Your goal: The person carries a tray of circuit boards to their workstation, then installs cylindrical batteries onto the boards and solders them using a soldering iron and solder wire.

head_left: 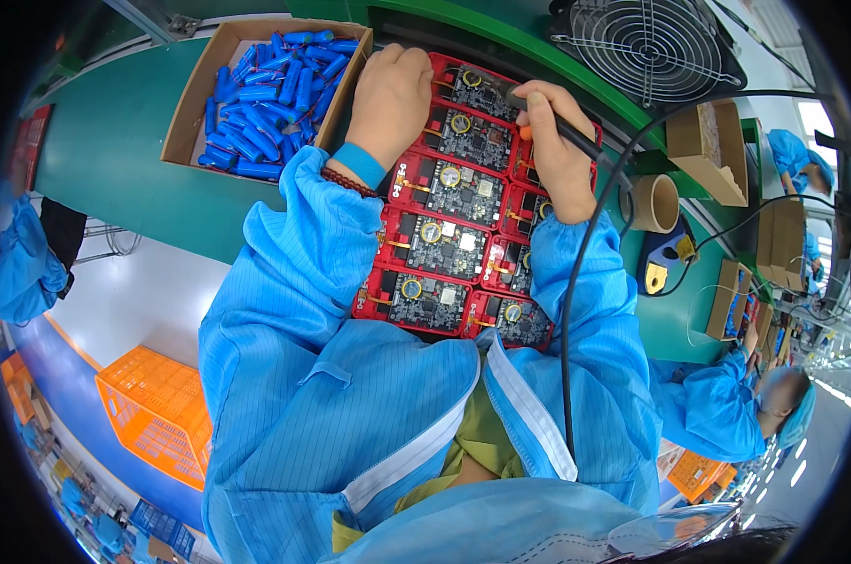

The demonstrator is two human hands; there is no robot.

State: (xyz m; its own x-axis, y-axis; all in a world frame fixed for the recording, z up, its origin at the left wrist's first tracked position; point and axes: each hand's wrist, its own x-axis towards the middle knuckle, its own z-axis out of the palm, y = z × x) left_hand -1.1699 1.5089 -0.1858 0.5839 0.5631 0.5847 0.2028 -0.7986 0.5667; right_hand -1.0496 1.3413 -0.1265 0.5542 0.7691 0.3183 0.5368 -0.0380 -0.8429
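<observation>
My right hand (559,150) is closed around the dark handle of a soldering iron (576,137), held over the upper right of a red tray (479,299). The iron's front end points left toward the top row of circuit boards. Several dark circuit boards (463,193), each with a round yellow-rimmed part, lie in the tray's compartments. My left hand (391,105) rests at the tray's upper left corner with its fingers curled. Their tips are hidden, so what they hold cannot be made out.
A cardboard box (189,117) of blue cylindrical cells stands left of the tray. A fan (646,47) is at the back right. Right of the tray are a cardboard roll (653,203) and a blue-yellow iron stand (665,258). A black cable (576,273) crosses my right sleeve. A co-worker (726,409) sits at right.
</observation>
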